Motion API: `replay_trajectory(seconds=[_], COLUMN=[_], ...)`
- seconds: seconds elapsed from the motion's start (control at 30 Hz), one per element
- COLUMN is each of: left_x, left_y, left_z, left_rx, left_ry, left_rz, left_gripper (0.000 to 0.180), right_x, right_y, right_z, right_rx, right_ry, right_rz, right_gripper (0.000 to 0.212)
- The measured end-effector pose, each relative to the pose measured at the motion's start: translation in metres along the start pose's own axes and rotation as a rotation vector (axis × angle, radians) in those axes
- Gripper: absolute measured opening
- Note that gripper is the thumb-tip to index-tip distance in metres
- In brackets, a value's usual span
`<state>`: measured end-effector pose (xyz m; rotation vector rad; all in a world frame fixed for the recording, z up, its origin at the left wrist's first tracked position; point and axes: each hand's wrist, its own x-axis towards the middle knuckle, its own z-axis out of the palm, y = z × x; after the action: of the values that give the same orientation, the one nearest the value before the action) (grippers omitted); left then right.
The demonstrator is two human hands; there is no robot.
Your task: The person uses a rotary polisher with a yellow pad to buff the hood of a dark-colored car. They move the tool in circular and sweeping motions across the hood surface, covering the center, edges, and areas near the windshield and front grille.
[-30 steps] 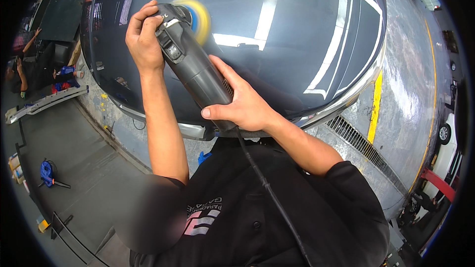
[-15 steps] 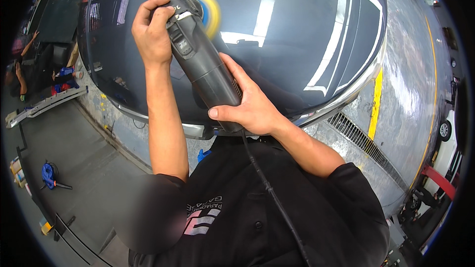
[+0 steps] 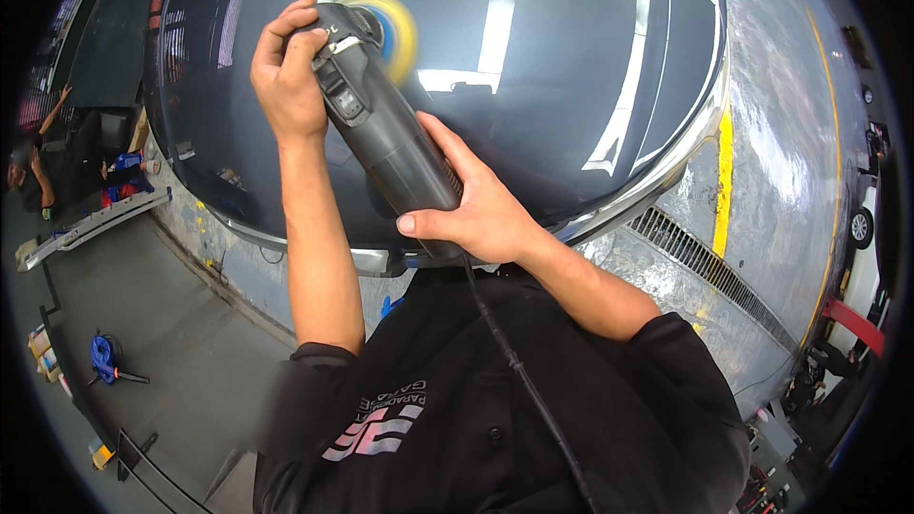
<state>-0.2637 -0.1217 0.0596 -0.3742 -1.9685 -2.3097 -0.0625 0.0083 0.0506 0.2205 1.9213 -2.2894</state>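
Observation:
A black car polisher (image 3: 386, 138) slants across the glossy dark car hood (image 3: 562, 67). Its round foam pad (image 3: 404, 38), yellow with a blue backing, is smeared by motion and lies against the paint. My left hand (image 3: 291, 71) wraps over the polisher's head, its fingertips partly hidden behind it. Around the rear of the body closes my right hand (image 3: 476, 205), thumb on top and fingers along the far side. From the tool's back end a black power cord (image 3: 514, 362) runs down over my black shirt.
The hood's chrome front trim (image 3: 633, 214) curves just ahead of my body. A floor drain grate (image 3: 714, 276) and a yellow line (image 3: 725, 186) lie to the right. On the left are a blue hose-like item (image 3: 103, 359), a long silver bar (image 3: 95, 224) and another person (image 3: 71, 157).
The polisher and both hands have shifted slightly toward me and left in the picture. The view has also moved a little. My grip looks the same.

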Motion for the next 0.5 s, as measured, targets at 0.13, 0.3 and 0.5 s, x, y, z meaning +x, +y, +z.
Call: replay_trajectory(seconds=[0.13,0.3,0.5], left_x=[-0.002,-0.009,-0.023], left_y=[-0.003,-0.003,-0.006], left_z=[0.02,0.068,0.129], left_rx=[-0.008,0.054,0.044], left_ry=[-0.068,-0.116,-0.204], left_rz=[0.018,0.073,0.1], left_gripper=[0.022,0.02,0.02], right_x=[-0.011,-0.029,-0.054], right_y=[-0.009,-0.01,-0.002], right_z=[-0.01,-0.033,-0.066], right_rx=[0.093,0.208,0.232], right_ry=[0.027,0.114,0.218], right_rz=[0.037,0.03,0.011], right_gripper=[0.113,0.111,0.103])
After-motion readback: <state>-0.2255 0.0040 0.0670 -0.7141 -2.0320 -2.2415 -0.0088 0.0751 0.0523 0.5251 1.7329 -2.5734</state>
